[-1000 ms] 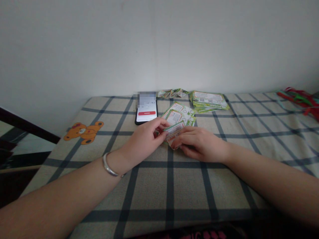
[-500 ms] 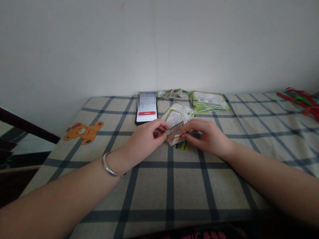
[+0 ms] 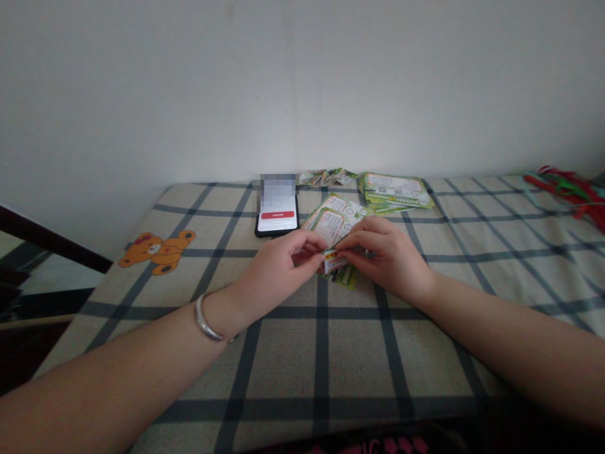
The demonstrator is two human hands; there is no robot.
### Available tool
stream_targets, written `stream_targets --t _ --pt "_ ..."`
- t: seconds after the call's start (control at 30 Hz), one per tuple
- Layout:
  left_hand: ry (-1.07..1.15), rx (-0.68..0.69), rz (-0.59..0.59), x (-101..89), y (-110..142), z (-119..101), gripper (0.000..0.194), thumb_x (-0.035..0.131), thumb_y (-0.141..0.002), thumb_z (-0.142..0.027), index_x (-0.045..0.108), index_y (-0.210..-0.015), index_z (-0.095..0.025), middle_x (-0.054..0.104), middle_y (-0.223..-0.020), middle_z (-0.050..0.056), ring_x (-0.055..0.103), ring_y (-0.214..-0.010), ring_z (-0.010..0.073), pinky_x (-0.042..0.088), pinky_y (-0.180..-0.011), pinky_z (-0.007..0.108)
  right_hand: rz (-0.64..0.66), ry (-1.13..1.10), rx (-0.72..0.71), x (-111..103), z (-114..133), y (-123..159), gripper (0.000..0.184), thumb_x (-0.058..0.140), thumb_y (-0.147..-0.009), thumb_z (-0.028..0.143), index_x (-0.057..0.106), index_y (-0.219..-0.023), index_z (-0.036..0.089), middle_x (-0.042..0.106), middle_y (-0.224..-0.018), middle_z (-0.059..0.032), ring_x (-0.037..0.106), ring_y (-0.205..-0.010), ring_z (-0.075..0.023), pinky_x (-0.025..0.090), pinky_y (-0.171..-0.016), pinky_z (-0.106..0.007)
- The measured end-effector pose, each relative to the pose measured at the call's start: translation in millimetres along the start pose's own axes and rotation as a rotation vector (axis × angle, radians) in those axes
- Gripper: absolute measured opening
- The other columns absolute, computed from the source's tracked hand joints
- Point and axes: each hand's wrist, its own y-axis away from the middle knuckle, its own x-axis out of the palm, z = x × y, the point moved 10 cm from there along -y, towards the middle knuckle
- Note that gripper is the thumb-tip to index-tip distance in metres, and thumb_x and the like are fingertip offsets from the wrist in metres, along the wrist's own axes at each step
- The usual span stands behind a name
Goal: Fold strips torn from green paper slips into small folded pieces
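Observation:
My left hand and my right hand meet over the checked cloth, both pinching a small folded green-and-white paper leaflet. The fingertips of both hands press on its top edge. A silver bangle is on my left wrist. Just behind the hands lie a few flat leaflets of the same print. Part of the held leaflet is hidden under my fingers.
A phone with a lit screen lies behind my left hand. A stack of leaflets sits further back, with folded ones by the wall. Red and green strips lie at the far right. A bear print marks the cloth.
The leaflet has been folded smaller between my hands. My right hand rose from lying flat on it to pinching its top edge, closer to my left hand.

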Motion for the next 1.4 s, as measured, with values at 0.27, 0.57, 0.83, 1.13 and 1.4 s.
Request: stream_targets --t 0.27,0.57,0.83,1.13,1.4 --pt "-0.07 -0.012 0.003 -0.7 0 -6 0.005 0.065 -0.08 -0.021 0.062 -0.084 -0.018 0.066 -0.078 -0.003 0.063 -0.07 0.0101 0.052 -0.067 0.022 0.003 -0.004 0.043 1 -2 0 0.005 0.064 -0.085 0.021 0.068 -0.087 0.019 0.064 -0.085 -0.0037 0.059 -0.077 -0.015 0.046 -0.066 -0.027" --pt "-0.148 -0.021 -0.055 -7.8 0 -10 0.003 0.061 -0.08 -0.019 0.061 -0.08 -0.017 0.065 -0.076 -0.002 0.062 -0.068 0.0106 0.051 -0.065 0.023 -0.024 -0.091 0.1 -3 -5 -1 0.007 0.067 -0.082 0.019 0.06 -0.081 0.017 0.058 -0.08 -0.0012 0.052 -0.069 -0.011 0.042 -0.06 -0.023" --pt "-0.031 -0.103 -0.048 -7.7 0 6 0.007 0.061 -0.08 -0.022 0.055 -0.081 -0.018 0.065 -0.073 -0.002 0.064 -0.065 0.0113 0.051 -0.06 0.023 0.074 0.042 0.254 2 -23 2 0.015 0.068 -0.081 0.032 0.064 -0.078 0.018 0.06 -0.07 0.0 0.051 -0.064 -0.0123 0.035 -0.058 -0.025" --pt "0.013 -0.142 -0.027 -5.2 0 8 0.009 0.06 -0.082 -0.026 0.054 -0.082 -0.018 0.068 -0.075 0.0 0.067 -0.068 0.0141 0.053 -0.06 0.024 0.073 -0.016 0.329 9 -29 5 0.012 0.065 -0.082 0.028 0.062 -0.075 0.019 0.059 -0.065 0.0013 0.048 -0.056 -0.0105 0.032 -0.052 -0.023" --pt "-0.029 -0.138 -0.031 -6.3 1 8 0.008 0.061 -0.082 -0.024 0.055 -0.081 -0.018 0.067 -0.073 -0.001 0.066 -0.065 0.0131 0.051 -0.058 0.023 0.086 -0.02 0.335 11 -29 6 0.013 0.065 -0.081 0.027 0.06 -0.073 0.019 0.06 -0.064 0.0013 0.048 -0.055 -0.0103 0.032 -0.051 -0.023"
